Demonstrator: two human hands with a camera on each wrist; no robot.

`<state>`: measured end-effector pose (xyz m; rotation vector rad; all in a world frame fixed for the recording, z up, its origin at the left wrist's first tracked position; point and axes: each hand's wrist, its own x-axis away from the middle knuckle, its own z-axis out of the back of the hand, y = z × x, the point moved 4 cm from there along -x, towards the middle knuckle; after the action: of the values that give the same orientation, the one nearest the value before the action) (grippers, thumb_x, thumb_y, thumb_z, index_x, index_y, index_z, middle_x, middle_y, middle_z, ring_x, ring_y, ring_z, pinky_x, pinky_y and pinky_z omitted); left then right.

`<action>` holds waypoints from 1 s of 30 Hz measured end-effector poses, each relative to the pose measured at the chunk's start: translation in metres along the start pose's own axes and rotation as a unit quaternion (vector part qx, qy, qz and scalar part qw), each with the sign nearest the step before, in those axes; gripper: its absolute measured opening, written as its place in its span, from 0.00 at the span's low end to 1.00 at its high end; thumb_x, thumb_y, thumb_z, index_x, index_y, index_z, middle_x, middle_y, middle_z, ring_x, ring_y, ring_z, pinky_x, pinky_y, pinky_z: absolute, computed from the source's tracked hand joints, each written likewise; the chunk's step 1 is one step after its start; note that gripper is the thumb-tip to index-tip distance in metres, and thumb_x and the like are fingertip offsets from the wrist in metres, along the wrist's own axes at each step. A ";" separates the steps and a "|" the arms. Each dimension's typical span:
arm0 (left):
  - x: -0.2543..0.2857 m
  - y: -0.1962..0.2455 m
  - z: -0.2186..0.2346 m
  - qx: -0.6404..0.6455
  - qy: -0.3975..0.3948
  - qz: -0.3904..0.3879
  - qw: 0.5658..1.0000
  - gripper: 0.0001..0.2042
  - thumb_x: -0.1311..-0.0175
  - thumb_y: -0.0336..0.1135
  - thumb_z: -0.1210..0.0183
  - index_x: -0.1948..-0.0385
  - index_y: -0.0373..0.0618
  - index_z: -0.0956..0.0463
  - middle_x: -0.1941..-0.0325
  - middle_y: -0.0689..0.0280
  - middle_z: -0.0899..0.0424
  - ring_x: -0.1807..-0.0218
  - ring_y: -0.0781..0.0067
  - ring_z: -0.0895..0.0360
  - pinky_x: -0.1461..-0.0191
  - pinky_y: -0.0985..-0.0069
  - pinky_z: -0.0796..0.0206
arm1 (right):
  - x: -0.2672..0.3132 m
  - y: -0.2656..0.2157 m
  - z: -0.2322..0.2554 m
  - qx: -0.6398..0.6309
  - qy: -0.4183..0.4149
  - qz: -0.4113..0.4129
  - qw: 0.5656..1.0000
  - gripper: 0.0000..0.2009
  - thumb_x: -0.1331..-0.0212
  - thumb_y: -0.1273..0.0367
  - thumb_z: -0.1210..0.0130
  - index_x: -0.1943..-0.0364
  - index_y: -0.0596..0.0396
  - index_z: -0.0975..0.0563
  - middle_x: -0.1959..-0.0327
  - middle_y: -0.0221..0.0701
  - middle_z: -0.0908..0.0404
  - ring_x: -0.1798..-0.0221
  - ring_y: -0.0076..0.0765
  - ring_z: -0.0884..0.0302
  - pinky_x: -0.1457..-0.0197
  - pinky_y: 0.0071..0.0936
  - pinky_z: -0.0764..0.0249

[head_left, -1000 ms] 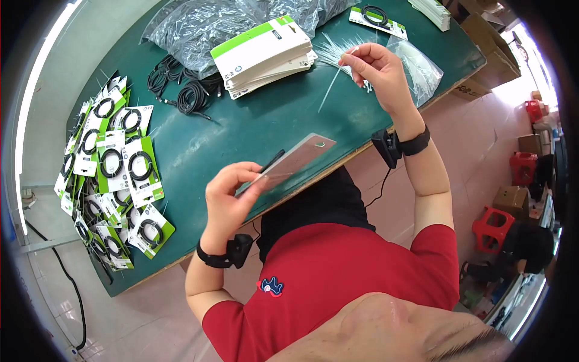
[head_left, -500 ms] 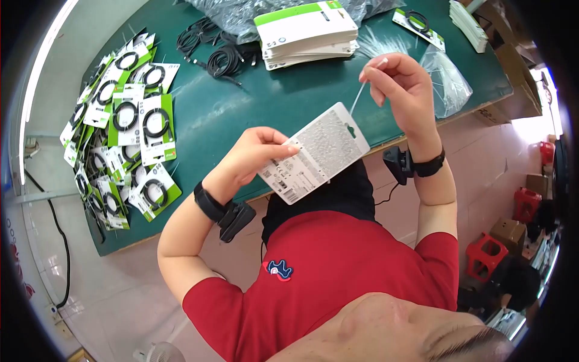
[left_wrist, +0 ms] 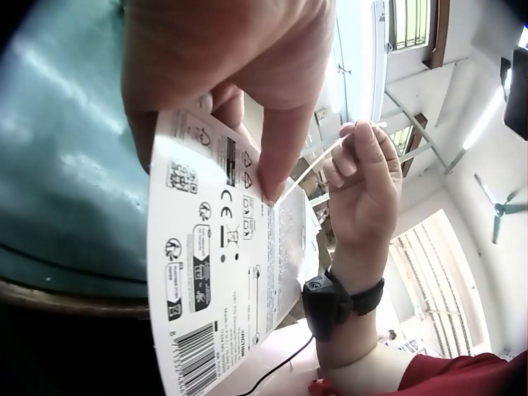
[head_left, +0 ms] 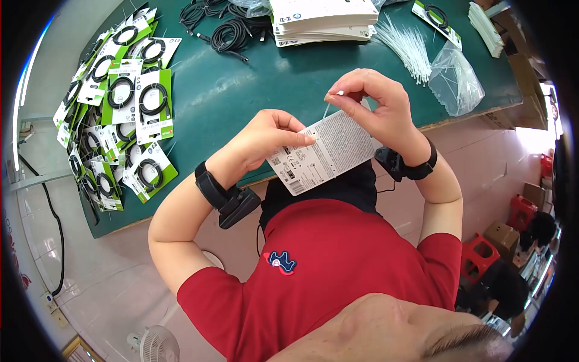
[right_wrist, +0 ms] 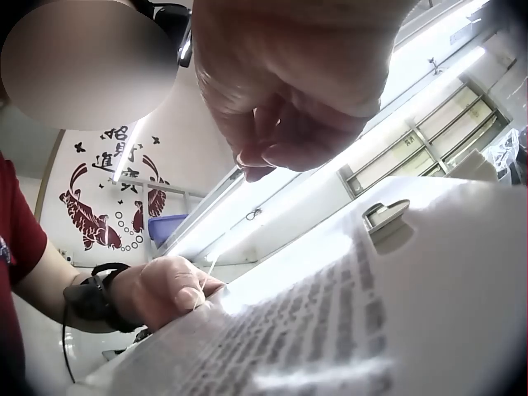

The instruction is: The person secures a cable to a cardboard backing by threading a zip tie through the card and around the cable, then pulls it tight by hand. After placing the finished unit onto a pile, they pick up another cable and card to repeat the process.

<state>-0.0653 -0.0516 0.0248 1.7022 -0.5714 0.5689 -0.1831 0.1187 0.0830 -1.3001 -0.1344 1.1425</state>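
Note:
In the head view the left hand (head_left: 265,140) pinches a white printed card (head_left: 325,154), its text and barcode side facing up, above the table's front edge. The right hand (head_left: 380,105) pinches the head end of a thin white cable tie (head_left: 326,111) over the card's upper edge. In the left wrist view the tie (left_wrist: 312,165) runs from the right hand's fingertips down to the card (left_wrist: 214,247) beside the left thumb. The right wrist view shows the card's hanging hole (right_wrist: 384,216) below the right hand (right_wrist: 289,82). Whatever lies behind the card is hidden.
Carded black cables (head_left: 123,93) are heaped at the table's left. A stack of cards (head_left: 322,24), loose black cables (head_left: 229,36), white ties (head_left: 407,51), a plastic bag (head_left: 456,81) and one carded cable (head_left: 436,23) lie along the back and right.
The card has turned from nearly edge-on to flat-facing in the left hand. The right hand has come from the pile of ties to the card with one tie.

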 end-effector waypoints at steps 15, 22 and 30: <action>0.000 0.001 -0.001 -0.006 0.013 0.000 1.000 0.10 0.46 0.26 0.26 0.66 0.35 0.18 0.67 0.59 0.12 0.67 0.73 0.15 0.61 0.76 0.22 | 0.003 -0.001 0.000 0.031 0.015 0.032 0.999 0.06 0.43 0.81 0.34 0.63 0.59 0.18 0.64 0.32 0.15 0.68 0.20 0.23 0.66 0.17 0.27; -0.002 -0.002 -0.001 -0.006 0.007 0.002 1.000 0.10 0.46 0.26 0.26 0.66 0.35 0.18 0.67 0.59 0.12 0.66 0.73 0.14 0.61 0.76 0.22 | 0.006 0.000 -0.008 0.033 -0.042 -0.013 0.998 0.07 0.42 0.80 0.34 0.61 0.58 0.17 0.65 0.30 0.14 0.70 0.20 0.23 0.67 0.17 0.27; -0.001 -0.009 -0.002 -0.003 -0.006 -0.019 1.000 0.10 0.46 0.26 0.26 0.65 0.35 0.18 0.66 0.59 0.12 0.66 0.74 0.14 0.60 0.77 0.22 | 0.031 0.004 -0.037 0.074 -0.102 -0.011 0.992 0.08 0.42 0.76 0.34 0.59 0.54 0.16 0.67 0.29 0.16 0.73 0.28 0.22 0.68 0.21 0.25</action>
<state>-0.0605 -0.0481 0.0176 1.7077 -0.5467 0.5293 -0.1460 0.1150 0.0513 -1.0480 -0.2094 1.2411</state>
